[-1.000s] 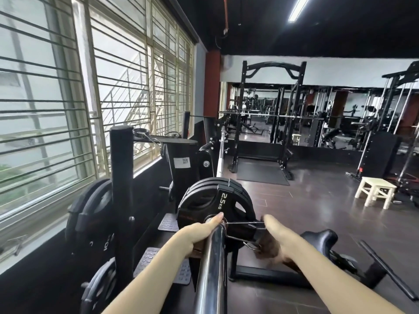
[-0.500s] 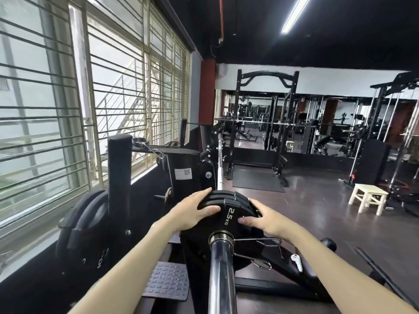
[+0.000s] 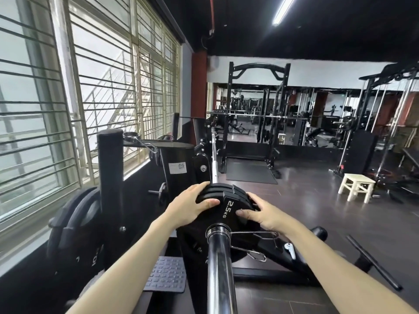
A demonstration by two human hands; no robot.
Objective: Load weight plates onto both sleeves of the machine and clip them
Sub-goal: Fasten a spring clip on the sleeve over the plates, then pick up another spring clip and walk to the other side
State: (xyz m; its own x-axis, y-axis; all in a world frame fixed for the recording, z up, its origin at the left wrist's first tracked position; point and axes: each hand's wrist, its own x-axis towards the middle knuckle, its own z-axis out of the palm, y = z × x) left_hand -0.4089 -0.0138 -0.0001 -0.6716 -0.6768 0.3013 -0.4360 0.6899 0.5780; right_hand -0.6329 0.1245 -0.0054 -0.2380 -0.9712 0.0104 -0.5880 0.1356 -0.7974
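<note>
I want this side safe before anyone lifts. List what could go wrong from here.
1. The spring clip sits on the chrome sleeve against the 2.5 kg plates. If it has not gripped fully, the plates could creep outward.
2. Both hands, left hand and right hand, grip the plate rims; fingers could get pinched between plates if they shift.
3. The white earbud lying on the frame below may get knocked off.

Gym metal, rubber and wood

The sleeve (image 3: 218, 264) at lower centre is polished, mirror-bright chrome; the clip (image 3: 247, 243) on it is bare shiny wire. The plates (image 3: 224, 200) look matt black, rubbery, with raised white lettering. The footplate (image 3: 165, 275) is grey and studded. The stool (image 3: 357, 188) at right is pale painted wood; the floor (image 3: 306, 211) is dark and glossy.
</note>
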